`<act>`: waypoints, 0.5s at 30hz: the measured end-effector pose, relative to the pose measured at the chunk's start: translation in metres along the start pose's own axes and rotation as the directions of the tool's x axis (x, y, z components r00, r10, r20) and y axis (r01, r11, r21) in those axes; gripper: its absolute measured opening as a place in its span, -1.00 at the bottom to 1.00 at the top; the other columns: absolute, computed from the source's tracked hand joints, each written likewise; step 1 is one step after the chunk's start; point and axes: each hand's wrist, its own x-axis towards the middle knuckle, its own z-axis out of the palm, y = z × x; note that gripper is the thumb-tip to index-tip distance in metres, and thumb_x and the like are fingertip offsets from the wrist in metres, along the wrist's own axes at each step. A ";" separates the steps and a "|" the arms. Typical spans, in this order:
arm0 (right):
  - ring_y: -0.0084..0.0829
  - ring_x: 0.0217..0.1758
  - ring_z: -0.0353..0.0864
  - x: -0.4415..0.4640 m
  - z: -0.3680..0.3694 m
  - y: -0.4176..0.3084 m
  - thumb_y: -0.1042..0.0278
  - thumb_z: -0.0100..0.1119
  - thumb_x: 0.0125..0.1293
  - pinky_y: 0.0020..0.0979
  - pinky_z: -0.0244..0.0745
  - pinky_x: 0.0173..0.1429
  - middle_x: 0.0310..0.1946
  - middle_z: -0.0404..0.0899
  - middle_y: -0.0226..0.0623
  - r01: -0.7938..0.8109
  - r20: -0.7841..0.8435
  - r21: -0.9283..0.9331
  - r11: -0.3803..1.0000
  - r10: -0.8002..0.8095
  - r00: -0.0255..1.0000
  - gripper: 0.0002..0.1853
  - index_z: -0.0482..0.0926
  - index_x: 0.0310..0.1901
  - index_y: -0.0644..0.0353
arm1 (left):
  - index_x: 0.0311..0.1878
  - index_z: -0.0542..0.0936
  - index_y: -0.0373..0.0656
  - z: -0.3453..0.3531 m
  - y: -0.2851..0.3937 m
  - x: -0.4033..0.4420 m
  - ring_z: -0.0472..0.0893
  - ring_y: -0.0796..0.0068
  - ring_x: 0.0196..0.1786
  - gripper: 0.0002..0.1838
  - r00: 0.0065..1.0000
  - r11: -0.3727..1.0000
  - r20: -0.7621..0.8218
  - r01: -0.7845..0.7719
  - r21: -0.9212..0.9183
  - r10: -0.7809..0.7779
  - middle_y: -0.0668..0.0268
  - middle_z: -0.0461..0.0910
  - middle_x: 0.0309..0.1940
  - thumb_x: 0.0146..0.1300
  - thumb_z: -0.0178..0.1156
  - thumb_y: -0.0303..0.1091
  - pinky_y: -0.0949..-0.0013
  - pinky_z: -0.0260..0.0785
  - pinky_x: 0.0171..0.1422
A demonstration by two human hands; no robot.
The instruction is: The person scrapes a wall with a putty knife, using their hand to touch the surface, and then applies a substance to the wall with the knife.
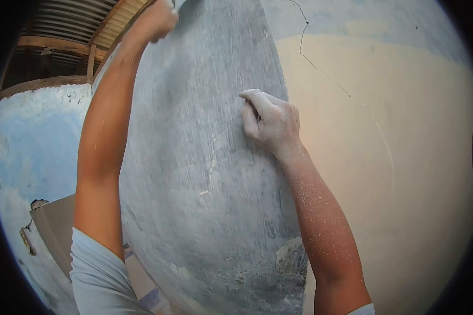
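My left hand [160,23] is raised at the top edge of the view, its fingers closed on a flat, pale-edged tool [180,3] that is mostly cut off by the frame. The grey, streaked wall section [194,105] lies just beside it. Near the right edge of that section, my right hand [273,118] rests close to the surface, coated in white dust. Its fingers are curled with the thumb pressed in; whatever they may hold is hidden. Pale filler marks a crack [212,168] below and left of this hand.
To the right is a cream-painted wall [352,184] with a thin dark crack [328,73]. A blue wall [37,136] stands at the left, under corrugated roofing [68,21] and wooden beams [58,44]. A brown panel [55,231] leans at the lower left.
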 end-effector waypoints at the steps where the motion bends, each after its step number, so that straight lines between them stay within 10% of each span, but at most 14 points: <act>1: -0.17 -0.39 0.76 0.000 0.001 -0.001 0.45 0.24 0.25 -0.22 0.63 -0.30 -0.37 0.75 -0.20 -0.003 0.004 -0.007 1.000 0.003 1.000 -0.80 0.73 -0.11 0.12 | -0.15 0.57 -0.31 -0.001 0.001 0.022 0.22 0.54 -0.68 -0.69 0.999 1.000 0.039 0.007 0.025 -0.008 0.36 0.34 -0.65 0.58 -0.02 -0.26 0.30 0.05 -0.65; 15: -0.20 -0.39 0.76 -0.003 0.002 0.002 0.42 0.25 0.27 -0.20 0.63 -0.30 -0.37 0.75 -0.27 -0.008 0.032 -0.029 1.000 0.008 0.999 -0.82 0.71 -0.11 0.09 | -0.30 0.46 -0.21 0.013 -0.011 0.054 0.20 0.59 -0.69 -0.69 0.996 0.981 0.055 0.074 -0.180 -0.065 0.44 0.27 -0.65 0.57 0.02 -0.22 0.33 -0.04 -0.65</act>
